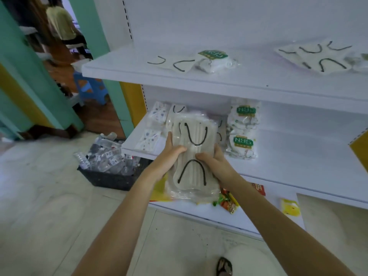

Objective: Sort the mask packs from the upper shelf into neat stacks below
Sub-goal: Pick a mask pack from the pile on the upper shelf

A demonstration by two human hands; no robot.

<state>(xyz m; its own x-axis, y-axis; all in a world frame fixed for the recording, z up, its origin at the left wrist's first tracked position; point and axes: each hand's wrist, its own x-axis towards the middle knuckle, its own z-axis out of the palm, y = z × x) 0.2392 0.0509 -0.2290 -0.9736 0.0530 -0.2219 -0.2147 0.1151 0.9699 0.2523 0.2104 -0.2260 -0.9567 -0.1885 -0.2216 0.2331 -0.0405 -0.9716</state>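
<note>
I hold a clear pack of beige masks with black ear loops (pixel 192 154) in front of the middle shelf (pixel 298 156). My left hand (pixel 170 151) grips its left edge and my right hand (pixel 213 161) grips its right edge, thumbs on top. Behind it, on the middle shelf, lie patterned white packs (pixel 153 126), another black-loop pack (pixel 178 110) and two N95 packs (pixel 243 132). The upper shelf (pixel 219 76) carries a black-loop pack at the left (pixel 171 63), an N95 pack (pixel 214 59) and more black-loop packs at the right (pixel 318 56).
A black crate of clear plastic bottles (pixel 111 166) sits on the floor left of the shelving. The bottom shelf holds snack wrappers (pixel 229 202) and a yellow packet (pixel 289 207). A person stands in the doorway at the far left (pixel 61 24). My sandalled foot (pixel 224 266) shows below.
</note>
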